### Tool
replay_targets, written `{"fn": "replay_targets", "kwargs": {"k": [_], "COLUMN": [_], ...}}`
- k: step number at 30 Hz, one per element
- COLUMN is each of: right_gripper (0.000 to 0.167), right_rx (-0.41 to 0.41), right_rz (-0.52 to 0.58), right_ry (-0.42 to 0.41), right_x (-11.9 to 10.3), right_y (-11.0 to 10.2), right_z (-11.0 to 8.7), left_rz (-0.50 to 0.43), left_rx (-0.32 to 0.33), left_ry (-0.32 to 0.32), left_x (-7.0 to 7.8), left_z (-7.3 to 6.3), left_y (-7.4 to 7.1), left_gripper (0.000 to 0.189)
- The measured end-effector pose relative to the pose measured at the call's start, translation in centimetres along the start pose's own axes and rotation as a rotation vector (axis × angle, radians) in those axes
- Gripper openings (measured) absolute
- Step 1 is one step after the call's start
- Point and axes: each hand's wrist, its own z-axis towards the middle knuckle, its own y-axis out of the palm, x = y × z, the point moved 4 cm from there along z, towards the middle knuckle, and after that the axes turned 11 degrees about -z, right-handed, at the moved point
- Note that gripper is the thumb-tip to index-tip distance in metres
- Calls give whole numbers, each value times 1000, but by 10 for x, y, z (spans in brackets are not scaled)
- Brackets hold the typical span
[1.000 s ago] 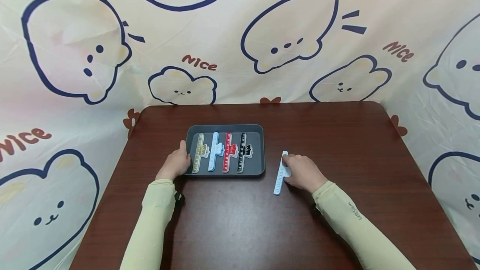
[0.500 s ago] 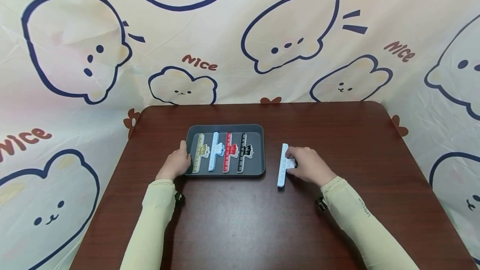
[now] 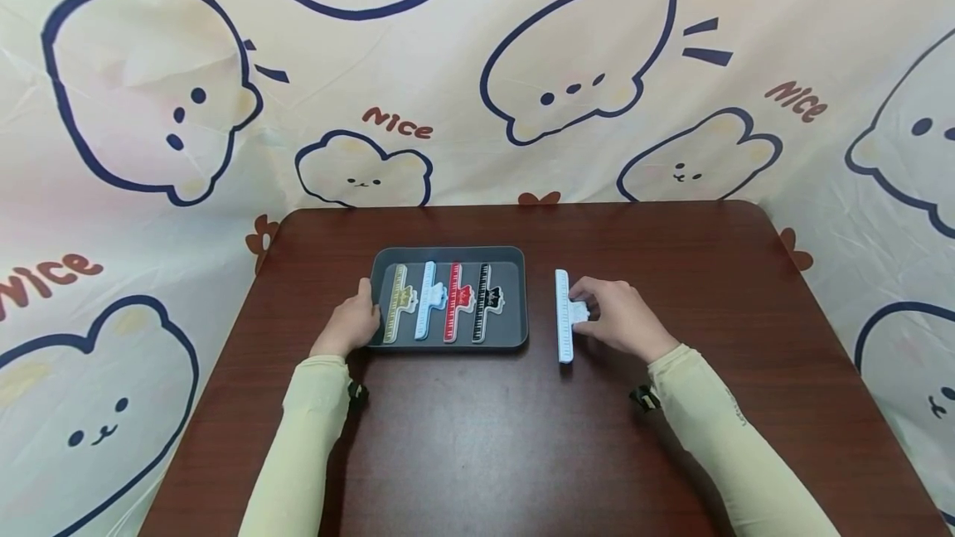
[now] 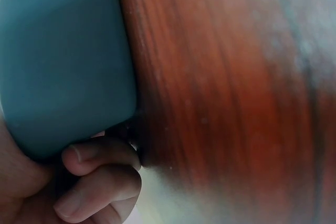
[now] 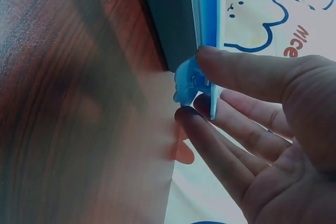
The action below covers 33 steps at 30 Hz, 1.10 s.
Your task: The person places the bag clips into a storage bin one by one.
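A dark grey rectangular tray (image 3: 448,339) lies on the table, its left rim in the grip of my left hand (image 3: 347,323). The left wrist view shows curled fingers (image 4: 100,184) at the tray's edge. Ruler-shaped clips stand in a row inside: gold (image 3: 395,305), light blue (image 3: 425,302), red (image 3: 453,305) and black (image 3: 481,305). Right of the tray, my right hand (image 3: 619,317) pinches another light blue clip (image 3: 564,317) by its handle, between thumb and fingers. In the right wrist view, this clip's handle (image 5: 185,83) is between the fingertips, its long bar pointing away.
The dark brown wooden table (image 3: 477,446) has rounded far corners. A pale cloth (image 3: 462,65) with cartoon prints hangs behind it and along both sides.
My right hand has moved away from me and slightly right with the light blue clip. The clip has turned from slanted to nearly straight. My left hand and the tray stay put.
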Motion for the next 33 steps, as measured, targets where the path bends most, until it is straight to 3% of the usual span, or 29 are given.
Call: {"fn": "replay_targets", "kwargs": {"k": [33], "right_gripper": [45], "right_rx": [23], "right_rz": [112], "right_ry": [10], "right_x": [-4], "right_y": [-13], "right_z": [3], "left_rz": [-5], "left_rx": [-1], "left_ry": [-1], "left_x": [-4], "left_z": [3], "left_y": [1], "left_gripper": [47]}}
